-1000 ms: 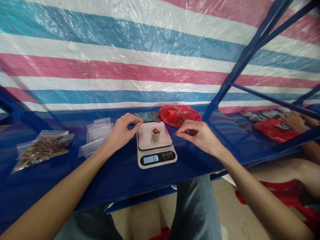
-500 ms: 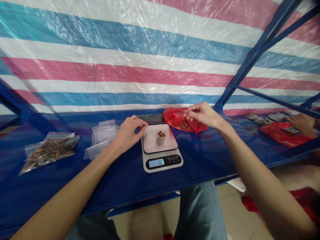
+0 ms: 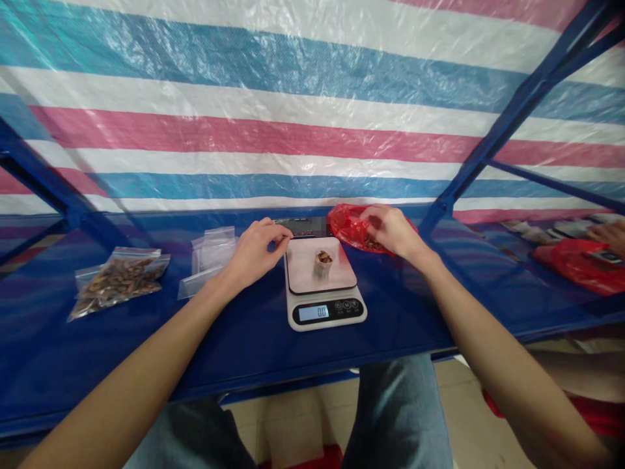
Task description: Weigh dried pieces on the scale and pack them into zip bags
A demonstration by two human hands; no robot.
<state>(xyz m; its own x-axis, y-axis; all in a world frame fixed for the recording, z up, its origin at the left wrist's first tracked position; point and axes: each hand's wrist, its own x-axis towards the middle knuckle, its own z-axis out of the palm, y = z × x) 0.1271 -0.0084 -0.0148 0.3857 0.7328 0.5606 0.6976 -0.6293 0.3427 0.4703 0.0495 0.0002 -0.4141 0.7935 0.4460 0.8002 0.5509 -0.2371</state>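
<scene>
A white kitchen scale [image 3: 326, 311] stands on the blue shelf [image 3: 244, 339], its display lit. On its platform sits a small cup [image 3: 323, 262] holding brown pieces. My left hand [image 3: 256, 251] rests just left of the scale, fingers curled with the fingertips pinched together by the platform's back corner. My right hand [image 3: 393, 229] reaches into a red plastic bag [image 3: 351, 225] behind and right of the scale, fingers bent down among the brown pieces inside. What the fingers hold is hidden.
A dark phone [image 3: 303, 226] lies behind the scale. Empty clear zip bags [image 3: 209, 257] lie left of my left hand, and a filled zip bag [image 3: 120, 280] further left. Blue frame posts [image 3: 493, 140] rise at right. Another person's hand [image 3: 608, 236] and red bag [image 3: 581, 264] are far right.
My right hand went from beside the scale up to the red bag and has now dropped into it. My left hand stayed by the scale's corner.
</scene>
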